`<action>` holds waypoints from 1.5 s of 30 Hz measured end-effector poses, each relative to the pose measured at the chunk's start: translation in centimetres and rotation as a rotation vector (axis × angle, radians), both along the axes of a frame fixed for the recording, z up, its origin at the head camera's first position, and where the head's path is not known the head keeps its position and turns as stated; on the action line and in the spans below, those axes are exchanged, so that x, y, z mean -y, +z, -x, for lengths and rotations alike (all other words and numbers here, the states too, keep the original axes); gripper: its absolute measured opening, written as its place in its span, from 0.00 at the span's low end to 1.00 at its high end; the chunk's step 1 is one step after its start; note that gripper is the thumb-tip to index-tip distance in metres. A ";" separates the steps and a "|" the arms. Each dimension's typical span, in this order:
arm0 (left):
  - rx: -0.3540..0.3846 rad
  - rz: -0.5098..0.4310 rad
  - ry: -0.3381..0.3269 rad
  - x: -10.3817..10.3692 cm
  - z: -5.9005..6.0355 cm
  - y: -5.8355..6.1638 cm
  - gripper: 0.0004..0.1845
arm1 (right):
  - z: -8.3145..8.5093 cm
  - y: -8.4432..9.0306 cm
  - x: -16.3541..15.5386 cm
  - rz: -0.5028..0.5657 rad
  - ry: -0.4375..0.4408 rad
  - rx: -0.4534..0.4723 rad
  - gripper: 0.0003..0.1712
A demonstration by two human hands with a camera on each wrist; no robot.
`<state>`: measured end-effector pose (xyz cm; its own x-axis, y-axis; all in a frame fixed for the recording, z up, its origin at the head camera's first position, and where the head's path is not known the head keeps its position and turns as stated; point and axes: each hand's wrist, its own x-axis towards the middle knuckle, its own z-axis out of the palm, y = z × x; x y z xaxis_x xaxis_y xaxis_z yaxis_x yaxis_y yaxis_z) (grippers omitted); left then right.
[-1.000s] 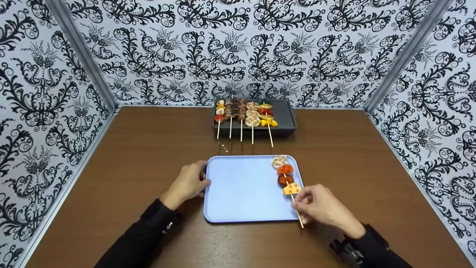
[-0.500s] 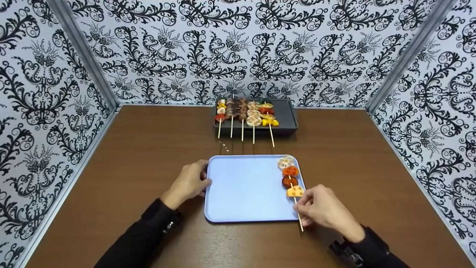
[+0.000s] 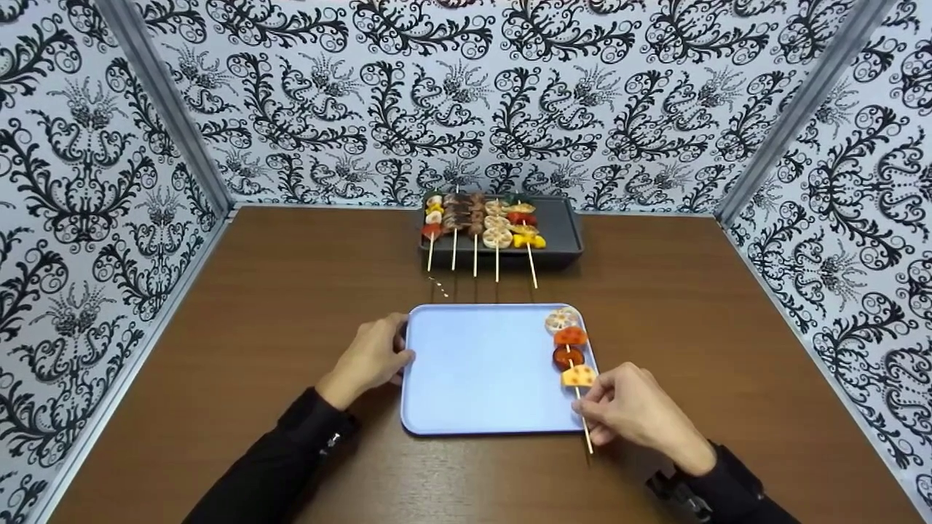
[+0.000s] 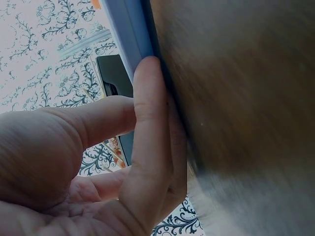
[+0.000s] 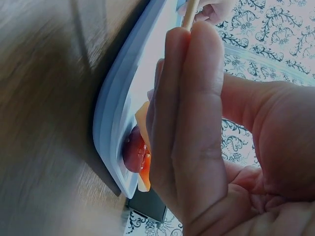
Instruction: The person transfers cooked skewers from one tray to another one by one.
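Note:
A pale blue tray [image 3: 480, 371] lies on the brown table. My left hand [image 3: 370, 355] grips its left edge, the thumb at the rim and the fingers along the side, as the left wrist view [image 4: 150, 113] also shows. At the tray's right side, my right hand [image 3: 632, 407] pinches the bare stick of a skewer [image 3: 568, 357]. Threaded on it are a lotus root slice, an orange piece, a dark red round piece and a yellow piece. The food lies along the tray's right edge, and the stick's end reaches past the front rim. In the right wrist view, fingers [image 5: 197, 108] partly hide the skewer.
Behind the tray stands a dark grill pan [image 3: 559, 222] with several skewers side by side, their sticks pointing toward me. Bare pan shows at its right. Patterned white-and-black panels [image 3: 466, 109] enclose the table [image 3: 291, 269] at the back and both sides.
The skewer and my right hand have shifted slightly to the right, so the food sits closer to the tray's right edge. My left hand has stayed on the tray.

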<state>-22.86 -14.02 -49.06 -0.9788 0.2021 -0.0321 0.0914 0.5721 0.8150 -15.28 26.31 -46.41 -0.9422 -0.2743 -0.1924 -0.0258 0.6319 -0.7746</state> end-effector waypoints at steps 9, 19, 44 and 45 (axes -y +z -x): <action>-0.002 0.001 0.000 -0.1 0.0 0.0 0.34 | 0.1 0.4 0.0 -0.031 0.002 -0.005 0.15; -0.014 0.004 -0.016 -0.1 -0.1 0.1 0.34 | 0.4 1.3 -0.2 -0.020 -0.034 -0.041 0.17; -0.009 0.013 -0.005 0.0 0.0 0.0 0.35 | 8.0 4.9 0.5 -0.092 -0.087 -0.319 0.18; -0.006 0.015 -0.003 -0.1 0.0 0.0 0.35 | 8.4 4.9 0.7 -0.094 -0.086 -0.325 0.18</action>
